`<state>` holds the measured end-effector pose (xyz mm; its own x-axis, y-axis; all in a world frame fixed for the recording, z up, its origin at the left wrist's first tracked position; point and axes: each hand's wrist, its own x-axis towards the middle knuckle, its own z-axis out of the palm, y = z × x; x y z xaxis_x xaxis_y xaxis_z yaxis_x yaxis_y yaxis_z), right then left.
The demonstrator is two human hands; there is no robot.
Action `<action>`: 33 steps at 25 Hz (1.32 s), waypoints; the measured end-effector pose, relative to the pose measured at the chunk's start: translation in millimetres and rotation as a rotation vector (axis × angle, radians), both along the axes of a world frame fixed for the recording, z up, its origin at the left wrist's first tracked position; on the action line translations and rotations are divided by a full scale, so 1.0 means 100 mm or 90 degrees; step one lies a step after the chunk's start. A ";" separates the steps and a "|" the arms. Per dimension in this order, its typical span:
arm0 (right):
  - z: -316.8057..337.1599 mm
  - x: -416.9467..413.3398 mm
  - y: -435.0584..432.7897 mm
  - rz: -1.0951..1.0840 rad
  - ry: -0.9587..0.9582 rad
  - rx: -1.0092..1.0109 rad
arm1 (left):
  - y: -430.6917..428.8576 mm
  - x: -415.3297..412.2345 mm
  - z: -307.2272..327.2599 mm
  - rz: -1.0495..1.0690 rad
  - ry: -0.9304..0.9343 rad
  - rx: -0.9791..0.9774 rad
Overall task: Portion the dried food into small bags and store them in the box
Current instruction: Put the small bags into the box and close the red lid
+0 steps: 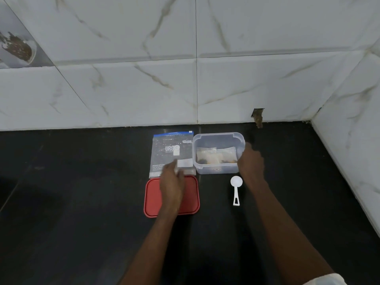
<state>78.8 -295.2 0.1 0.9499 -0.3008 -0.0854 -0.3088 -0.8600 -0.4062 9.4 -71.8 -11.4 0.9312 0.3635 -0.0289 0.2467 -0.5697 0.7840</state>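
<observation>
A clear plastic box [218,170] stands on the black counter and holds small filled bags [216,156] of dried food. My right hand [249,161] rests against the box's right wall, fingers loose, holding nothing I can see. Left of the box lies a large zip bag [171,149] with a blue top strip and white print. My left hand [171,179] hovers over the zip bag's lower edge and the red lid [191,199]; its fingers are blurred and seem apart, with nothing clearly held.
A white measuring scoop [236,189] lies on the counter in front of the box. White marbled tile walls close the back and the right side. A chipped hole [258,117] shows at the base of the back wall.
</observation>
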 end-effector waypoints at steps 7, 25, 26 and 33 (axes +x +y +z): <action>0.04 -0.01 -0.01 -0.039 0.008 0.042 | 0.72 -0.28 -0.37 0.187 0.261 0.176; -0.26 -0.90 0.79 0.004 0.107 0.400 | 0.96 -0.20 -0.13 0.097 0.269 -0.088; -0.15 -0.92 0.78 -0.006 0.081 0.439 | 0.98 -0.21 -0.06 0.104 0.237 -0.118; 0.96 -0.79 0.63 -0.034 -0.253 0.504 | 0.70 -0.13 0.97 0.117 -0.065 -0.512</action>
